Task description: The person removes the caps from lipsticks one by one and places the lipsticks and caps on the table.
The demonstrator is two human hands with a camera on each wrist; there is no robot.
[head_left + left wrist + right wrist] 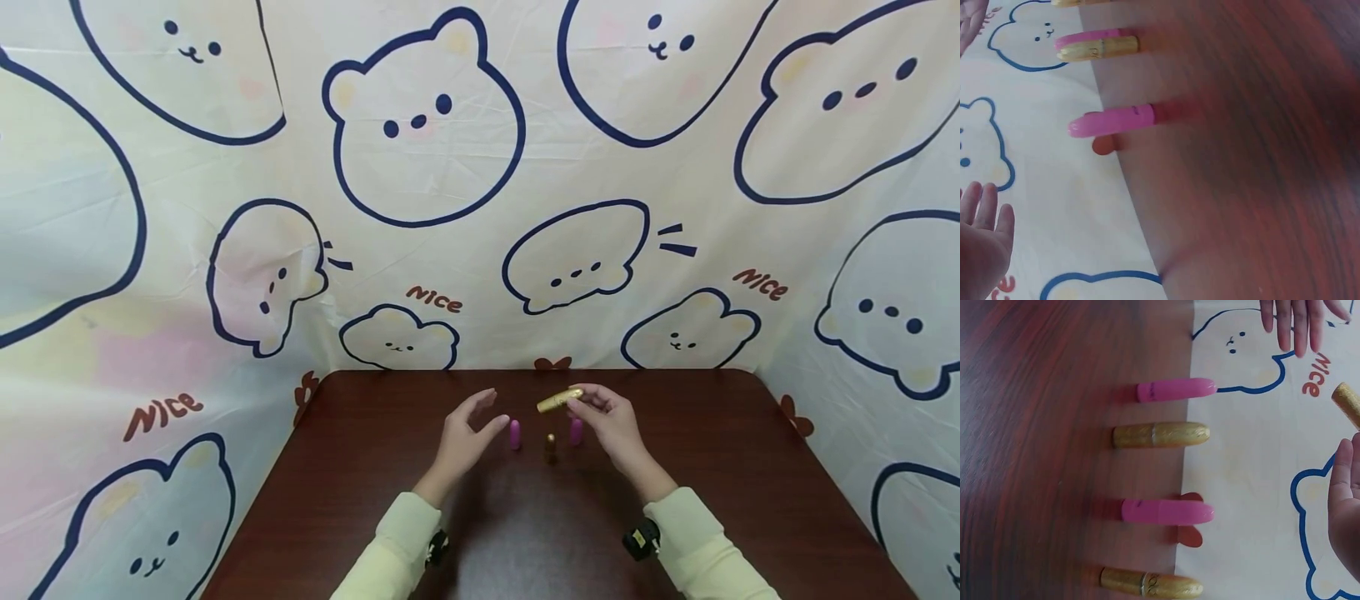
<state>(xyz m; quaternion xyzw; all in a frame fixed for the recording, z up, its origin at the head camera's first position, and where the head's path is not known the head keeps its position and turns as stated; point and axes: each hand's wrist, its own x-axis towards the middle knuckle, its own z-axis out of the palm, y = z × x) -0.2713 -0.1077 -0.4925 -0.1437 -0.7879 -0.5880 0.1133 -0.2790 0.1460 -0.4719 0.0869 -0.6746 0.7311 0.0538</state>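
The right hand [611, 421] pinches a gold lipstick tube [559, 400] at its end, lifted clear of the dark bench [750, 483] — held level above the others. The left hand [465, 437] hovers spread, empty, beside an upright pink tube [514, 434]; another pink tube [576, 431] and a gold one [551, 447] stand just beside.

"NICE" on the bear-print backdrop [480, 275]

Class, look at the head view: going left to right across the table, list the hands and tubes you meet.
Left hand → left pink tube → small gold tube standing on the table → right pink tube → right hand. The gold tube held in the right hand overlaps these, so it is left out.
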